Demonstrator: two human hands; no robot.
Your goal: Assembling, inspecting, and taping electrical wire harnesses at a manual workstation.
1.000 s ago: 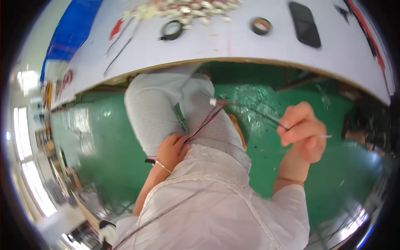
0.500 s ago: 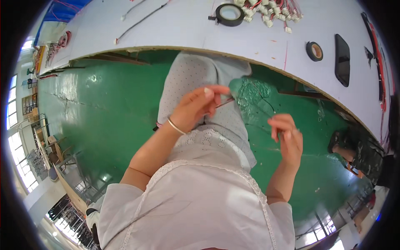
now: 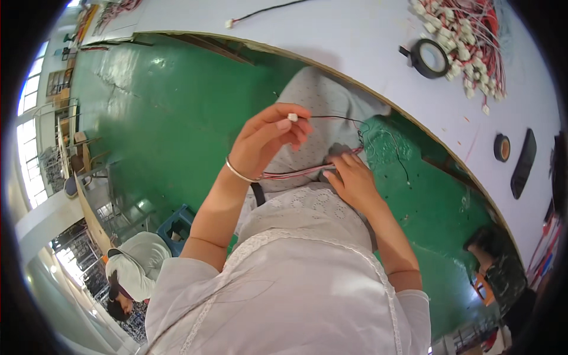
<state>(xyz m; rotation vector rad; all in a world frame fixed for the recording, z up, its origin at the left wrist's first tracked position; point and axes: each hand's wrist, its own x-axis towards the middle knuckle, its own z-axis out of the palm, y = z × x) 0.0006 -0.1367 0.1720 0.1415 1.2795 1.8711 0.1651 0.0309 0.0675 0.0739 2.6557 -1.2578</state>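
My left hand (image 3: 272, 133) is raised over my lap, its thumb and fingers closed on a small white connector (image 3: 292, 117). From the connector a thin black and red cable (image 3: 331, 116) runs to the right and droops past my knee. A bundle of red, white and black wires (image 3: 296, 174) lies across my lap, passing below my left wrist. My right hand (image 3: 355, 182) is lower and to the right, with bent fingers closed on the bundle's right end. Its fingertips are partly hidden among the wires and a grey patch.
The white table (image 3: 367, 44) curves ahead, bearing a pile of connector cables (image 3: 464, 44), a black tape roll (image 3: 431, 58), a smaller roll (image 3: 502, 148), a black phone-like slab (image 3: 523, 164) and a lone cable (image 3: 266, 10). A person (image 3: 139, 266) is behind left; a blue stool (image 3: 176, 228) stands nearby.
The view has swung, so the table's things sit farther right and lower. My right hand has come in from the right onto the wires. The connector now shows in my left hand.
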